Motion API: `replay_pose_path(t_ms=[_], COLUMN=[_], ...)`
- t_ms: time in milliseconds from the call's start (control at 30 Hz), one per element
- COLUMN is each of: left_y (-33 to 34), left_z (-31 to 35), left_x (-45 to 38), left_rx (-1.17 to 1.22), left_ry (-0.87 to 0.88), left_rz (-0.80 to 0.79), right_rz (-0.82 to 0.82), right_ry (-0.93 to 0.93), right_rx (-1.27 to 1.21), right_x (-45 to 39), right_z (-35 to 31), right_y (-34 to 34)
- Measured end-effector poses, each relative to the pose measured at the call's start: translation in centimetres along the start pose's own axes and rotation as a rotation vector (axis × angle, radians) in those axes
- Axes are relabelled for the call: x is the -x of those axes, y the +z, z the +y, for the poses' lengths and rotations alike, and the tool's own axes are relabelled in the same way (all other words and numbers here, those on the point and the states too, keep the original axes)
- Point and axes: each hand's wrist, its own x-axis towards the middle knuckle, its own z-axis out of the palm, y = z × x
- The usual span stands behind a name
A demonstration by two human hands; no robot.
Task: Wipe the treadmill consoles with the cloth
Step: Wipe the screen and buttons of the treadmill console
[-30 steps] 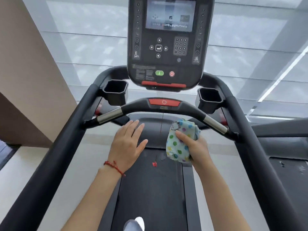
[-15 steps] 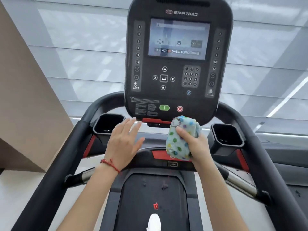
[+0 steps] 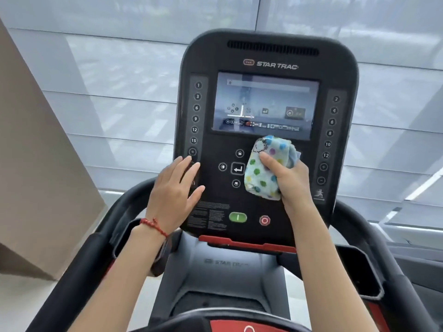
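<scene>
A black treadmill console with a lit screen and button rows fills the middle of the view. My right hand grips a bunched, polka-dotted cloth and holds it against the console's keypad area, just under the screen's lower right corner. My left hand, fingers spread and holding nothing, lies at the console's lower left edge over the left button column. A red string bracelet sits on my left wrist.
Green start and red stop buttons lie below my hands. A red tray edge runs under the console. Black handrails curve down both sides, with a cup holder at right. A beige wall stands left, blinds behind.
Both hands rose from the handlebar level up to the console face. The cloth went from below the console to the keypad area, and the view moved closer and higher.
</scene>
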Motion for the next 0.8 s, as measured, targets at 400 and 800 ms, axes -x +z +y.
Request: replay_pose_path(t_ms=[400,800], left_y=[3.3,6.8], left_z=[-4.6,-5.7], left_x=[-10.2,-12.1], left_rx=[0.067,0.143], left_ry=[0.163,0.206], left_rz=[0.169,0.329], right_rz=[0.173,0.466], right_ry=[-0.222,-0.496], right_rx=[0.139,0.423], right_x=[-8.5,-10.5], right_z=[-5.4,-4.7], right_y=[7.2,13.2])
